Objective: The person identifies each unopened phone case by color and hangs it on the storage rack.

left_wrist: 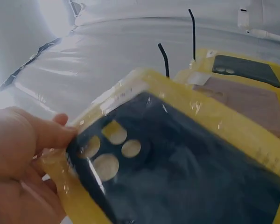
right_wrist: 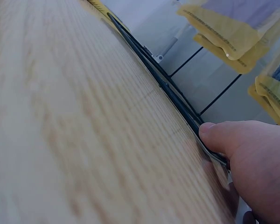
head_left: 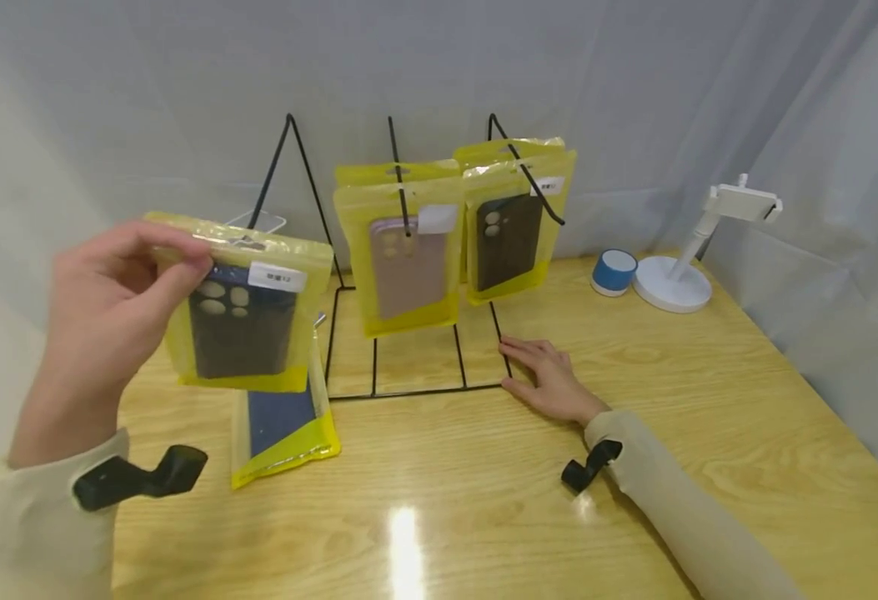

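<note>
Fingers [head_left: 183,250] of left hand [head_left: 101,317] pinch yellow packet [head_left: 243,308] above table [head_left: 709,400].

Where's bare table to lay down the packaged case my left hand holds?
Free: the near table between both sleeves, and right of the right hand, short of the white stand. Crowded: the wire rack and the blue case packet lying left of it.

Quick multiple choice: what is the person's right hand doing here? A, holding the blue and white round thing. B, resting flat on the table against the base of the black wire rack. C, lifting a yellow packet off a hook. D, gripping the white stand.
B: the right hand lies flat on the table, fingers against the wire rack base; the thumb touches the wire in the right wrist view.
</note>
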Available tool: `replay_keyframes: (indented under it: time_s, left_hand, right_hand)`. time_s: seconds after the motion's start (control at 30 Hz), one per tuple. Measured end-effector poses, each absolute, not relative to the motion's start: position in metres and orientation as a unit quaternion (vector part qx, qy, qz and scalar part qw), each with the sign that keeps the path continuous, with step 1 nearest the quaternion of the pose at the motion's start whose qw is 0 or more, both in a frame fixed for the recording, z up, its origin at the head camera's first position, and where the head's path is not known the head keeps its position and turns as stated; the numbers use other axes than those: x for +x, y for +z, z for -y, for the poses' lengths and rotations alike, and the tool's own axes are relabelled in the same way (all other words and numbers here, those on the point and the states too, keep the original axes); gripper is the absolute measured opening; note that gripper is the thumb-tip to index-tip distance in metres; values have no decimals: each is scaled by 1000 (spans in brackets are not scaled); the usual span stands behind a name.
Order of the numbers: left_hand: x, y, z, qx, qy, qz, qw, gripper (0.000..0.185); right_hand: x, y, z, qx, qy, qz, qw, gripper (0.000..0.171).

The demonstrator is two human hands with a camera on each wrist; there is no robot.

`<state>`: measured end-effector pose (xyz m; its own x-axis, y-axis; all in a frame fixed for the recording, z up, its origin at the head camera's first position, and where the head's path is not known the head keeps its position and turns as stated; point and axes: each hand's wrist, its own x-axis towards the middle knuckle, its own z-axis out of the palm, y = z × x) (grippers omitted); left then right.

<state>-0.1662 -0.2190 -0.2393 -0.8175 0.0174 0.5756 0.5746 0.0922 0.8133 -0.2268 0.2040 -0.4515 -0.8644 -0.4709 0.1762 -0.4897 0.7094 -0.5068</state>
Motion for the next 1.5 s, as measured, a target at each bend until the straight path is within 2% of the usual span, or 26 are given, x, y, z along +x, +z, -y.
replay_keyframes:
  time_s: [0.23,0.47,0.73,1.1,1.5]
  left_hand:
    - [-169,-241,217,-248,-625,707,220,18]
    - [-179,-243,218,-170,-557,772,257,20]
    - [-196,-246,224,-120,-506,816,253,19]
    - [-238,-242,218,-73,-534,810,231,23]
    - [-278,-243,212,-58,-471,842,256,26]
  right_hand:
    - [-227,-451,-205,254,281,925,12,56]
    - [-227,-450,-204,256,285,924,10,56]
    - [-229,-449,-208,256,283,924,13,56]
    - [-227,-450,-208,255,287,923,9,56]
    - [-229,-450,-209,258,288,922,9,56]
